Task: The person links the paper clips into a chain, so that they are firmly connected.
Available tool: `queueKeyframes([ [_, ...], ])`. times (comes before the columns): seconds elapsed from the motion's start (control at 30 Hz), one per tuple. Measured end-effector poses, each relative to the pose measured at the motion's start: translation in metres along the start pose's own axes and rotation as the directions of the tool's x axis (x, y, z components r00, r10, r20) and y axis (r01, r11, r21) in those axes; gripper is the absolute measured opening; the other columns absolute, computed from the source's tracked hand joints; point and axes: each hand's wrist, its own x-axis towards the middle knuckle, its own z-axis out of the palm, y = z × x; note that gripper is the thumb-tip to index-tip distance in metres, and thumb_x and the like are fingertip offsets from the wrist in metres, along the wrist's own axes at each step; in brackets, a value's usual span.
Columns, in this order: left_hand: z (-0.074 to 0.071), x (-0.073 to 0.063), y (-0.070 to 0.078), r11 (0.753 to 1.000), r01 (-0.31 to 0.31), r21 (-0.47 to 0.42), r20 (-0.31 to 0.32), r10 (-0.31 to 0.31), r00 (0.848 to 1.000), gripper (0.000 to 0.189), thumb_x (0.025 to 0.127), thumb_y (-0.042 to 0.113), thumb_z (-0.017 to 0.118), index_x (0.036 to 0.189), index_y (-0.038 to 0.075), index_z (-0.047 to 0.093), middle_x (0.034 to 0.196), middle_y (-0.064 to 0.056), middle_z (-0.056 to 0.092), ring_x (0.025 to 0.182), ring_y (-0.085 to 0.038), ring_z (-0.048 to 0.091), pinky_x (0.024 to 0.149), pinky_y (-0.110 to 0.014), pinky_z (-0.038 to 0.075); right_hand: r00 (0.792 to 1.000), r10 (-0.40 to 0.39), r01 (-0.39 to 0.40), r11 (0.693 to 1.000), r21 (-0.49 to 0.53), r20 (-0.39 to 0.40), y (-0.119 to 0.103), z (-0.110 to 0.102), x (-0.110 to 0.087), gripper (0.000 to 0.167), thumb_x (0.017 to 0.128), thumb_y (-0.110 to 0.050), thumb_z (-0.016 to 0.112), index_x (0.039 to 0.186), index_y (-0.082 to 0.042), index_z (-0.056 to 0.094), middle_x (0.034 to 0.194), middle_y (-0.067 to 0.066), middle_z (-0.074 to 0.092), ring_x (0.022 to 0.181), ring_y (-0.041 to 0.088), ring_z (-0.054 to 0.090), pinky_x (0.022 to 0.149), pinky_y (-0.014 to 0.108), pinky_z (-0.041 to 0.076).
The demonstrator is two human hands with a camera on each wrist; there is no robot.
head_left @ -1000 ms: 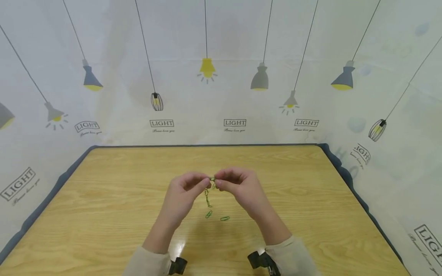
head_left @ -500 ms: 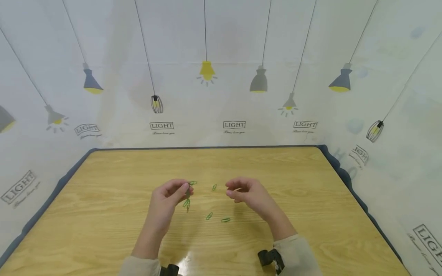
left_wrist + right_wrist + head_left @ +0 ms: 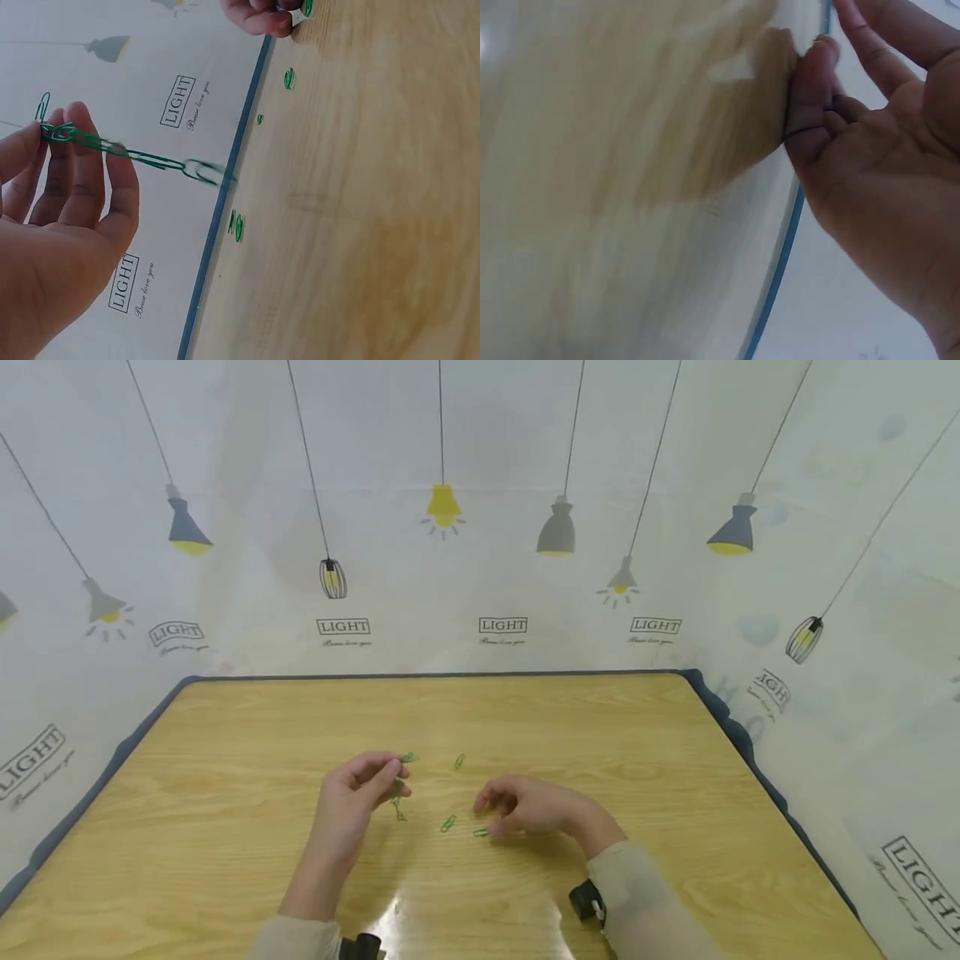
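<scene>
While your left hand pinches linked green wire paperclips | your right hand, fingers parted, is by a loose clip | other clips unlinked

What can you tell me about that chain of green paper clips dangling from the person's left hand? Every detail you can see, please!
The chain of slim green paper clips looks like coated wire, its clips hooked through one another. Its top is pinched between the thumb and fingers of the bare left hand, with one clip poking out beyond the fingertips. The rest dangles downward, apparently clear of the wood-grain tabletop. The lower end is blurred, and the clips overlap too much to count.
</scene>
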Motion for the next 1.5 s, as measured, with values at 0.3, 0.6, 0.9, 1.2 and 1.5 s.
queueKeyframes([
  [0.3,-0.001,0.001,-0.002,1.0,-0.002,-0.012,0.011,0.002,1.0,0.014,0.105,0.018,0.069,0.112,0.007,0.075,0.099,0.004,0.076,0.082,-0.014,0.073,0.091,-0.029,0.064,1.0,-0.002,0.006,0.994,-0.105,0.03,0.001,-0.004,0.003,0.023,0.093,-0.015,0.084,0.113,-0.016,0.073,0.121,0.002,0.06,0.104,0.02,0.051,0.088,0.033,0.045],
  [0.6,0.002,0.0,0.001,1.0,0.001,-0.012,0.012,0.0,1.0,0.015,0.106,0.019,0.068,0.112,0.007,0.074,0.099,0.004,0.075,0.091,-0.014,0.075,0.094,-0.029,0.064,0.997,-0.002,0.018,0.98,-0.199,0.078,-0.003,-0.009,0.012,0.016,0.09,-0.016,0.086,0.102,-0.021,0.077,0.114,0.001,0.056,0.102,0.018,0.049,0.088,0.033,0.042],
  [0.9,0.0,0.0,0.005,0.999,0.02,-0.05,-0.012,-0.021,1.0,0.013,0.106,0.021,0.069,0.11,0.011,0.075,0.098,0.005,0.075,0.091,-0.012,0.073,0.091,-0.027,0.064,0.998,-0.03,0.042,0.979,-0.199,0.063,-0.001,-0.009,0.012,0.012,0.09,-0.014,0.086,0.098,-0.019,0.078,0.113,0.002,0.057,0.102,0.019,0.049,0.089,0.033,0.041],
  [1.2,0.006,0.001,0.009,0.996,0.035,-0.079,-0.024,-0.037,0.999,0.012,0.105,0.017,0.068,0.11,0.007,0.074,0.095,0.005,0.075,0.086,-0.011,0.072,0.088,-0.027,0.064,0.997,-0.056,0.069,0.965,-0.252,0.058,0.003,-0.007,0.017,0.013,0.091,-0.008,0.084,0.087,-0.019,0.077,0.107,-0.002,0.057,0.101,0.017,0.049,0.093,0.034,0.041],
  [1.5,0.01,-0.002,0.007,0.998,0.04,-0.054,-0.024,-0.041,0.999,0.014,0.105,0.015,0.068,0.114,0.005,0.073,0.097,0.004,0.075,0.092,-0.012,0.073,0.092,-0.028,0.064,0.995,-0.068,0.084,0.964,-0.252,0.069,-0.001,-0.006,0.013,0.011,0.094,-0.002,0.078,0.086,-0.011,0.076,0.099,-0.002,0.065,0.092,0.012,0.052,0.085,0.027,0.045],
])
